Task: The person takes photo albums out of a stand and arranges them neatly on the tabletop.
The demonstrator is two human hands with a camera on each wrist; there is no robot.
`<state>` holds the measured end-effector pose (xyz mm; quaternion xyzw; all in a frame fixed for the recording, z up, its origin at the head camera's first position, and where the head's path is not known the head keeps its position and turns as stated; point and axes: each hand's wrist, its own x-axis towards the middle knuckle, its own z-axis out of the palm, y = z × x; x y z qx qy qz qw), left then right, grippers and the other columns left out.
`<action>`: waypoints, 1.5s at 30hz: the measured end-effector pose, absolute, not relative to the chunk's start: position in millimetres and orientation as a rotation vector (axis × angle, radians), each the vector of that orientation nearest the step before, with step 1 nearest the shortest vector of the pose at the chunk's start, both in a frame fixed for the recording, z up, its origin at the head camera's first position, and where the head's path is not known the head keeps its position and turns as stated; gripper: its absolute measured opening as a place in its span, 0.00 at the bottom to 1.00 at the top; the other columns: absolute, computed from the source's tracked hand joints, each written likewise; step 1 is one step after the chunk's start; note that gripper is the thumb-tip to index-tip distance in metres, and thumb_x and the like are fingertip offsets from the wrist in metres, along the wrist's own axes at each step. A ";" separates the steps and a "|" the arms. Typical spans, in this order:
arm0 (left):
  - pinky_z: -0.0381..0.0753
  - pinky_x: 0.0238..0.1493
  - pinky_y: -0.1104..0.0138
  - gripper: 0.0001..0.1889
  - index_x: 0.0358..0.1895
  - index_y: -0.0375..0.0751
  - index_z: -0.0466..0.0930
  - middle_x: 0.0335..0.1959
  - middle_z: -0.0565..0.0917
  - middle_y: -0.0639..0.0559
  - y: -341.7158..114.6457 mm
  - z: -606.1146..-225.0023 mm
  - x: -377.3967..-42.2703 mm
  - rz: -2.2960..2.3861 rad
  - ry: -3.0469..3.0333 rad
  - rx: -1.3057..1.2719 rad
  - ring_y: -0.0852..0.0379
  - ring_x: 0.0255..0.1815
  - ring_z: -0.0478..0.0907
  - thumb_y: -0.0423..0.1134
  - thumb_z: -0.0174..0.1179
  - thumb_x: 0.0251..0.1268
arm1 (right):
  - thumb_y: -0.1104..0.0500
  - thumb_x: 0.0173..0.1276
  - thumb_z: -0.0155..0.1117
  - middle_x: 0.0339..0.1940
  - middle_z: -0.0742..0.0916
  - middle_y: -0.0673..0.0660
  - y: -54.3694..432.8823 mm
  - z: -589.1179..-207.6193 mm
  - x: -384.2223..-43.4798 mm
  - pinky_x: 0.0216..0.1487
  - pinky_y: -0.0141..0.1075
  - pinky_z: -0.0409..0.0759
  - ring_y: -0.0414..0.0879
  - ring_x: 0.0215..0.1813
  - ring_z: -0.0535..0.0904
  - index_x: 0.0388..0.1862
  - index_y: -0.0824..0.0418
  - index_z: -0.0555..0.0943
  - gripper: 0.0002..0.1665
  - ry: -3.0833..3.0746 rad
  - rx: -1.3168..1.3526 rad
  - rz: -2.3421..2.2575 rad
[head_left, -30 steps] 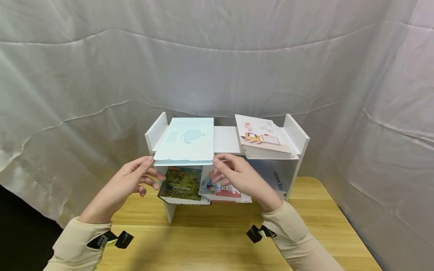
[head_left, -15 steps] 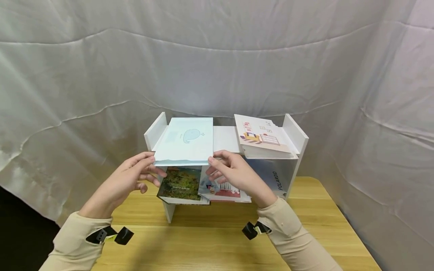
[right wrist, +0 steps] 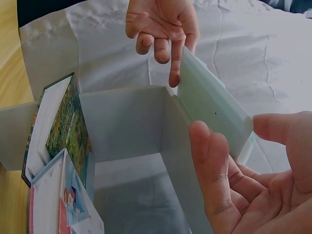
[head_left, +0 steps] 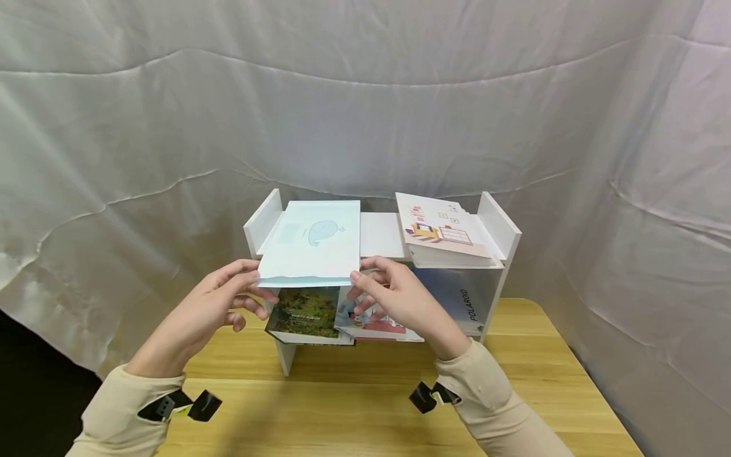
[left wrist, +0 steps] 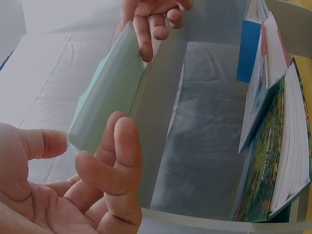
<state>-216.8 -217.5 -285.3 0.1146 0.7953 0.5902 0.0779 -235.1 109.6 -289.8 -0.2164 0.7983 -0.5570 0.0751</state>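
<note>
A pale blue book (head_left: 311, 244) with a whale on its cover lies on the left part of the white shelf's top board (head_left: 381, 233), its front edge sticking out past the board. My left hand (head_left: 214, 295) pinches its front left corner, thumb at the edge and fingers under it. At the front right corner my right hand (head_left: 394, 295) grips it likewise; the right wrist view shows that thumb (right wrist: 275, 127) on the edge. Below, a photo album (head_left: 305, 314) with a leafy cover and a book with a red-and-blue picture (head_left: 377, 320) lean in the lower compartment.
On the top board's right side lies a white book (head_left: 442, 228) with a room drawing. A dark blue Polaroid album (head_left: 457, 295) stands in the lower right. Upright side panels (head_left: 499, 225) bound the shelf, which stands on a wooden table (head_left: 342, 412) before a grey curtain (head_left: 365, 127).
The whale book has slid a little toward me, its front edge now farther out and lower. My right hand has shifted slightly left along that edge, while the other books stay put.
</note>
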 end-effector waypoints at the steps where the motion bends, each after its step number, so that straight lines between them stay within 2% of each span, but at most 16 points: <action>1: 0.78 0.27 0.66 0.26 0.75 0.40 0.63 0.45 0.91 0.53 -218.0 -285.1 -216.2 1.771 2.376 0.345 0.54 0.39 0.88 0.54 0.47 0.90 | 0.44 0.86 0.58 0.53 0.92 0.65 110.0 -289.2 -234.7 0.44 0.54 0.92 0.56 0.45 0.93 0.76 0.59 0.72 0.30 2.389 -0.656 -1.669; 5: 0.77 0.27 0.67 0.28 0.77 0.40 0.62 0.46 0.91 0.54 -220.5 -284.4 -217.6 1.775 2.344 0.348 0.55 0.39 0.88 0.55 0.47 0.90 | 0.41 0.86 0.58 0.54 0.92 0.64 110.0 -287.2 -236.1 0.44 0.53 0.92 0.58 0.46 0.93 0.78 0.59 0.71 0.33 2.370 -0.648 -1.664; 8: 0.76 0.28 0.68 0.33 0.83 0.38 0.56 0.47 0.91 0.55 -221.6 -283.2 -220.8 1.772 2.309 0.325 0.57 0.39 0.87 0.56 0.46 0.89 | 0.39 0.85 0.57 0.53 0.92 0.63 109.1 -288.0 -240.0 0.44 0.51 0.92 0.63 0.47 0.92 0.77 0.58 0.71 0.33 2.371 -0.650 -1.655; 12: 0.75 0.29 0.68 0.37 0.86 0.39 0.49 0.47 0.91 0.56 -222.0 -284.7 -224.9 1.790 2.254 0.311 0.59 0.39 0.86 0.56 0.46 0.89 | 0.39 0.85 0.58 0.55 0.91 0.65 107.2 -291.0 -242.5 0.46 0.56 0.92 0.67 0.49 0.91 0.77 0.57 0.70 0.33 2.337 -0.650 -1.686; 16: 0.74 0.27 0.68 0.33 0.85 0.41 0.50 0.46 0.91 0.56 -221.6 -288.8 -226.3 1.817 2.218 0.370 0.58 0.38 0.86 0.54 0.47 0.90 | 0.42 0.85 0.59 0.57 0.90 0.68 106.4 -291.7 -240.3 0.47 0.60 0.91 0.68 0.49 0.90 0.79 0.56 0.66 0.34 2.284 -0.643 -1.733; 20: 0.75 0.27 0.68 0.23 0.76 0.48 0.61 0.46 0.91 0.54 -220.4 -290.8 -224.2 1.835 2.210 0.415 0.57 0.38 0.87 0.52 0.47 0.90 | 0.43 0.86 0.58 0.57 0.89 0.70 107.6 -291.1 -238.8 0.44 0.57 0.91 0.69 0.48 0.90 0.79 0.56 0.64 0.33 2.245 -0.660 -1.760; 23: 0.75 0.27 0.68 0.19 0.73 0.52 0.64 0.47 0.91 0.54 -219.7 -292.3 -222.4 1.841 2.206 0.438 0.57 0.38 0.87 0.51 0.48 0.90 | 0.44 0.87 0.57 0.56 0.90 0.69 108.9 -289.9 -237.6 0.42 0.53 0.92 0.67 0.48 0.91 0.79 0.56 0.63 0.32 2.235 -0.668 -1.771; 29: 0.75 0.26 0.68 0.20 0.76 0.50 0.64 0.48 0.91 0.52 -218.2 -294.1 -219.6 1.868 2.185 0.455 0.57 0.37 0.87 0.49 0.49 0.90 | 0.45 0.87 0.57 0.55 0.91 0.66 110.8 -287.0 -235.5 0.43 0.53 0.92 0.65 0.47 0.91 0.80 0.54 0.61 0.32 2.242 -0.660 -1.778; 36: 0.75 0.27 0.68 0.21 0.76 0.52 0.62 0.51 0.90 0.51 -214.4 -292.4 -215.6 1.855 2.199 0.474 0.57 0.37 0.88 0.50 0.49 0.90 | 0.45 0.87 0.56 0.56 0.91 0.65 114.0 -284.1 -232.2 0.39 0.46 0.92 0.64 0.47 0.92 0.80 0.53 0.62 0.31 2.252 -0.653 -1.768; 42: 0.77 0.28 0.69 0.17 0.72 0.56 0.65 0.51 0.89 0.50 -209.6 -290.1 -212.2 1.874 2.154 0.509 0.56 0.38 0.88 0.49 0.50 0.90 | 0.45 0.88 0.55 0.56 0.91 0.64 118.8 -280.0 -227.4 0.40 0.52 0.91 0.59 0.45 0.93 0.79 0.51 0.62 0.30 2.280 -0.669 -1.749; 45: 0.78 0.29 0.71 0.17 0.73 0.56 0.64 0.51 0.87 0.50 -207.6 -289.6 -210.4 1.887 2.120 0.540 0.56 0.38 0.88 0.49 0.49 0.90 | 0.44 0.87 0.55 0.56 0.92 0.62 121.0 -276.9 -225.1 0.39 0.52 0.91 0.57 0.45 0.93 0.79 0.50 0.61 0.30 2.296 -0.685 -1.737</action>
